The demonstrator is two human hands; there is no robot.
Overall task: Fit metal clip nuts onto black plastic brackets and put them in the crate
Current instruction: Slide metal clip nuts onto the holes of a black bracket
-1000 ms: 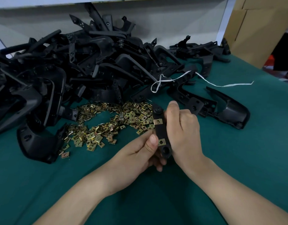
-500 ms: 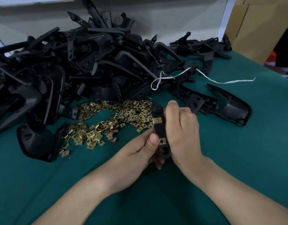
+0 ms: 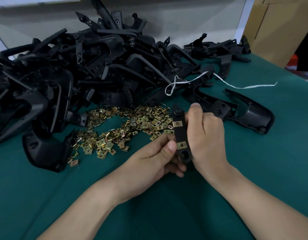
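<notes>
**Both hands on one bracket, two clip nuts seated**

At the left and upper left of the frame you have the pile of black brackets (image 3: 66, 80) heaped on the green bench (image 3: 253, 170), reaching across to the upper centre. Just below it, left of centre, lies the loose heap of clip nuts (image 3: 122, 130), brass-coloured and spread flat on the bench.

In the centre, your left hand (image 3: 155, 161) is closed on the lower end of the held bracket (image 3: 181, 135), thumb pressed beside its lower clip nut (image 3: 182, 145) and fingers curled underneath. The held bracket stands nearly upright, raised above the bench, with an upper clip nut (image 3: 177, 123) also fitted on it and a round hole showing at each end.

Your right hand (image 3: 205, 134) grips the same bracket from the right side, fingers wrapped behind it.

Further right, a white string (image 3: 236, 85) trails across the bench over the edge of the pile, and one lone bracket (image 3: 250, 115) lies just beyond your right hand. A cardboard box (image 3: 278, 26) stands in the upper right corner.
</notes>
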